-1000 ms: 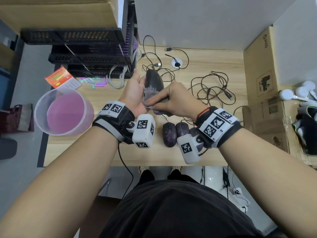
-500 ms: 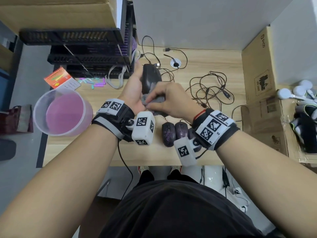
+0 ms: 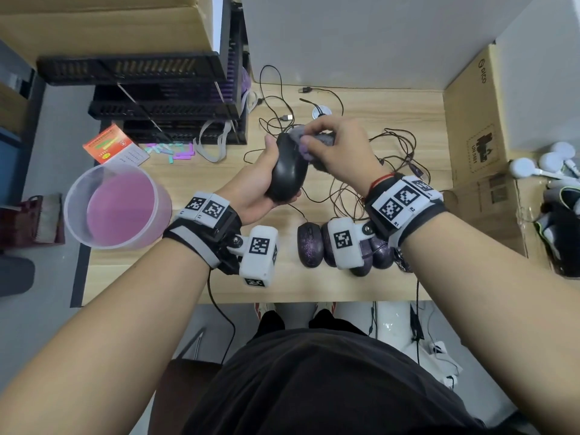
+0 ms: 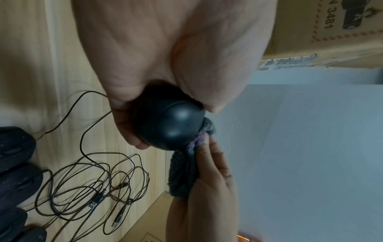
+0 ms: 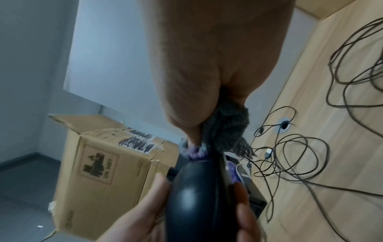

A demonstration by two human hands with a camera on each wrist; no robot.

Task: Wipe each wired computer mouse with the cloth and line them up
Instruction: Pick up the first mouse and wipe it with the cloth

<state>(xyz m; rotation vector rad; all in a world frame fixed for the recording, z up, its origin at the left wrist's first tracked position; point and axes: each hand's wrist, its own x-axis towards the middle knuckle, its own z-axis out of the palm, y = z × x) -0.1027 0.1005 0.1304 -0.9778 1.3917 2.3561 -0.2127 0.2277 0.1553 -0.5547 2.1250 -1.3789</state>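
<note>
My left hand (image 3: 257,183) grips a black wired mouse (image 3: 287,167) above the desk, fingers curled round its sides; the same mouse (image 4: 167,124) fills the left wrist view. My right hand (image 3: 339,149) pinches a grey and purple cloth (image 3: 317,142) and presses it against the mouse's far end. In the right wrist view the cloth (image 5: 225,129) bunches under my fingers, just above the mouse (image 5: 201,196). Several purple-speckled mice (image 3: 310,244) lie side by side near the desk's front edge, partly hidden by my right wrist.
Tangled black cables (image 3: 386,171) with USB plugs spread over the wooden desk (image 3: 361,102). A clear tub with pink inside (image 3: 116,205) stands at the left. Black stacked trays (image 3: 163,98) sit at the back left, a cardboard box (image 3: 477,127) at the right.
The mouse has tilted so its top faces me. My right hand with the cloth slid from the near end to the far end of the mouse.
</note>
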